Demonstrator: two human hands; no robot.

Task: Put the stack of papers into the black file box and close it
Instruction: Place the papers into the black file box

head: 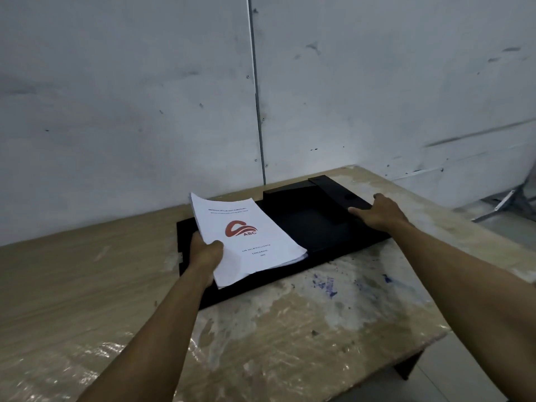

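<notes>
The black file box (307, 224) lies open and flat on the table, its lid spread to the left. My left hand (204, 250) grips the near left edge of the stack of papers (246, 242), white sheets with a red logo on top. The stack is tilted and held just above the opened lid, left of the box's tray. My right hand (377, 211) presses on the box's right side wall, fingers spread over its edge.
The wooden table (87, 285) is covered with wrinkled clear plastic and has blue stains (327, 285) near the front right. A grey panel wall (145, 111) stands right behind the box. The table's right edge (435, 338) drops to the floor.
</notes>
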